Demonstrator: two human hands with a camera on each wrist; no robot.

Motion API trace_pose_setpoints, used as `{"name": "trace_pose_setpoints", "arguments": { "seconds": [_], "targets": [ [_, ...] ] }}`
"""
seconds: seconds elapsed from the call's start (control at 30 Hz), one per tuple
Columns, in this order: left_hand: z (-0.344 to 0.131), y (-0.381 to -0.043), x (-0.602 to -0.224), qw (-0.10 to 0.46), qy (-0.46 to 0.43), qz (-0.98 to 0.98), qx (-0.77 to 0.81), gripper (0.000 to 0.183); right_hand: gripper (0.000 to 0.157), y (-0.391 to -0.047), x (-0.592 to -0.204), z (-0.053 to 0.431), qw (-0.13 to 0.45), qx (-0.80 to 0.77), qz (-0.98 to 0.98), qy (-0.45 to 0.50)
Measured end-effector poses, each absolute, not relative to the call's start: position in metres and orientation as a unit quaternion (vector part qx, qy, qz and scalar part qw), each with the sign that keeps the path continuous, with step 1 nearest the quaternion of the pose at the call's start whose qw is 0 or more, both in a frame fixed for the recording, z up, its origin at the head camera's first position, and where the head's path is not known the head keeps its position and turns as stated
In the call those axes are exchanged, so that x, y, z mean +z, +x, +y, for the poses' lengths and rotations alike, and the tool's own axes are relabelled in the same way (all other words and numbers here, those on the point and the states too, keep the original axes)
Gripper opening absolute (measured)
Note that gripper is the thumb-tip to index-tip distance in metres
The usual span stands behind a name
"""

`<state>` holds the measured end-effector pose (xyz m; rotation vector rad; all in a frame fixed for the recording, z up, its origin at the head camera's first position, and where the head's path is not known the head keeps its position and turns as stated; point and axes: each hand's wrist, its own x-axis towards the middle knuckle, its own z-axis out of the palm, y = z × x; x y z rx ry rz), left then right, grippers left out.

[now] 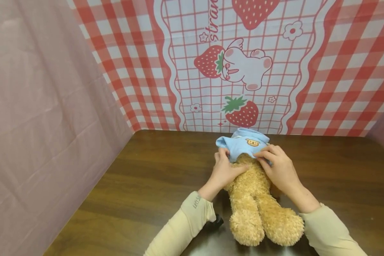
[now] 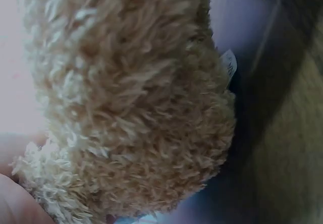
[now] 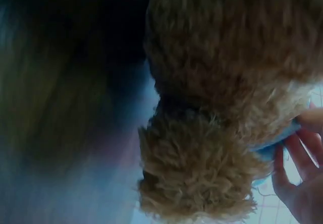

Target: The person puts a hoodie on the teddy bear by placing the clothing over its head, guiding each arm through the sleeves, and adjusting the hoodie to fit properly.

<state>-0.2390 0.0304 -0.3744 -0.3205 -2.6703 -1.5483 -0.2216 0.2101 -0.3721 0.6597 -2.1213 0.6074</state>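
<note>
A light brown teddy bear (image 1: 248,186) lies on the table, its legs toward me. A small blue shirt (image 1: 239,145) with a yellow animal-face patch covers its upper end, so the head is hidden. My left hand (image 1: 223,172) grips the bear's side just below the shirt, thumb across the fur. With thumb and fingers my right hand (image 1: 282,170) pinches the shirt's lower hem. The left wrist view is mostly the bear's fur (image 2: 136,108), with a white tag (image 2: 229,65) at its edge. In the right wrist view, fingers hold the blue cloth (image 3: 270,148) beside the fur.
The dark wooden table (image 1: 131,185) ends at a red-and-white checked cloth (image 1: 140,71) with strawberry prints behind it. A pinkish curtain (image 1: 51,106) hangs along the left side. Beside my left sleeve shows a small black object (image 1: 215,221).
</note>
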Motion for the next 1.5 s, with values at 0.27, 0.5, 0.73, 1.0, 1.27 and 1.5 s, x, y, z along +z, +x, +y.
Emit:
{"name": "trace_pose_setpoints", "arguments": {
  "seconds": [0.27,0.5,0.73,1.0,1.27,1.5],
  "targets": [
    [0.038,-0.243,-0.381,0.062,-0.083,-0.850,-0.517,0.071,0.024,-0.216,-0.372,0.210,0.267,0.270,-0.860,0.341],
    [0.032,-0.247,-0.389,0.054,-0.090,-0.874,-0.474,0.037,0.015,-0.213,-0.366,0.221,0.115,0.285,-0.875,0.374],
    [0.026,-0.252,-0.394,0.077,-0.082,-0.899,-0.423,0.015,0.015,-0.213,-0.367,0.214,0.122,0.291,-0.881,0.351],
    [0.023,-0.249,-0.391,0.093,-0.113,-0.909,-0.390,0.031,0.010,-0.216,-0.348,0.226,0.166,0.334,-0.890,0.263],
    [0.022,-0.248,-0.390,0.072,-0.098,-0.869,-0.480,0.031,0.021,-0.260,-0.318,0.225,0.140,0.294,-0.921,0.215],
    [0.022,-0.252,-0.390,0.009,-0.073,-0.845,-0.530,0.084,0.037,-0.282,-0.322,0.223,-0.044,0.271,-0.939,0.209]
  ]
}}
